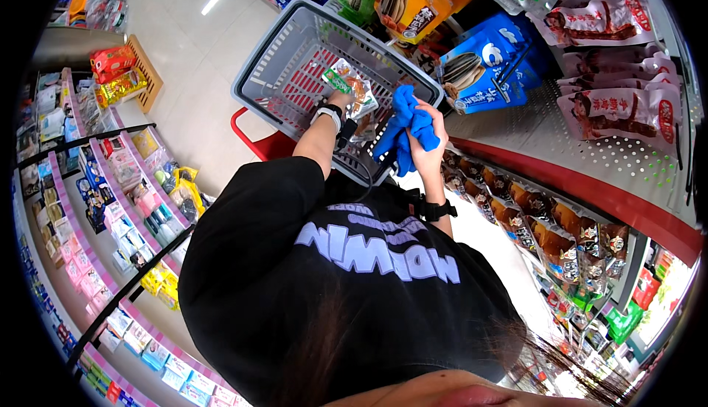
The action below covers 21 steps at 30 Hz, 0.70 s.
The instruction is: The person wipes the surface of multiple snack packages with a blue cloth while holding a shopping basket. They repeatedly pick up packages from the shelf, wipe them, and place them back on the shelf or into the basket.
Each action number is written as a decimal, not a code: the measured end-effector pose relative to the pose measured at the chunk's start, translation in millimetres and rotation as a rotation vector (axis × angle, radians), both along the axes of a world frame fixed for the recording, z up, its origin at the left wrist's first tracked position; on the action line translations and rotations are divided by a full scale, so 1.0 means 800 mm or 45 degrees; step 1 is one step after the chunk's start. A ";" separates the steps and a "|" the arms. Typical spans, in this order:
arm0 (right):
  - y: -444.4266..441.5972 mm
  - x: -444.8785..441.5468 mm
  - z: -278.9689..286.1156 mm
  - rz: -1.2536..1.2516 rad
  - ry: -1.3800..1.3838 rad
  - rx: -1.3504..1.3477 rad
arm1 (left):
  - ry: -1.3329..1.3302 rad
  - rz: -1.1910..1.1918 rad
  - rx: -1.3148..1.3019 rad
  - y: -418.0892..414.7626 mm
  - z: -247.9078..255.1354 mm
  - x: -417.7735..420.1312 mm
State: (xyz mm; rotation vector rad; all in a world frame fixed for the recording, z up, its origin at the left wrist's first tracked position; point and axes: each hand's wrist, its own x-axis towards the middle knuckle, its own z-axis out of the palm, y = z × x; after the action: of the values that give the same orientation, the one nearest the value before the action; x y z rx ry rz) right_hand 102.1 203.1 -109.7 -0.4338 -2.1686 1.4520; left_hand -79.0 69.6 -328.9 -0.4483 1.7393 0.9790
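A grey plastic shopping basket (301, 47) with slotted walls lies in front of me, tilted in view. My left hand (340, 100) reaches down inside it, its fingers at the edge of a clear-and-green snack pack (360, 92); the fingertips are partly hidden. Below that pack, another clear package (365, 127) is partly covered. A crumpled blue cloth (406, 122) is bunched in my right hand (428, 144), at the basket's near right rim. By my left wrist hangs a small black device (346, 130) with a cable.
Orange sunflower seed bags (406, 5) and blue seed bags (487, 66) hang just beyond the basket. Pink meat snack packs (617, 111) fill a perforated metal shelf (514, 124) at right. Brown packaged snacks (545, 230) sit lower. Shelving with small packages (133, 230) curves along the left.
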 end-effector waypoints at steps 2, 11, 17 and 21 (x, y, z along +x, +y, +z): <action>-0.004 -0.004 0.006 0.031 -0.014 0.015 | 0.095 -0.053 -0.093 -0.004 -0.044 0.000; -0.001 -0.015 0.001 0.056 0.017 0.010 | 0.581 -0.071 -0.011 0.010 -0.014 -0.016; 0.000 -0.026 0.007 0.033 0.092 -0.051 | 0.814 0.023 0.432 -0.027 0.160 -0.015; -0.010 -0.040 0.021 0.067 0.161 -0.008 | 0.680 0.257 0.754 -0.064 0.233 0.027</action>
State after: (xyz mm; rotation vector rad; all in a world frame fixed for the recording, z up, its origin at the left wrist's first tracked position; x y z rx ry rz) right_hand 69.8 195.3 -93.2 -0.2811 -2.0900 1.4741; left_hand -57.6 18.8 -142.4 0.0349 1.7617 1.8105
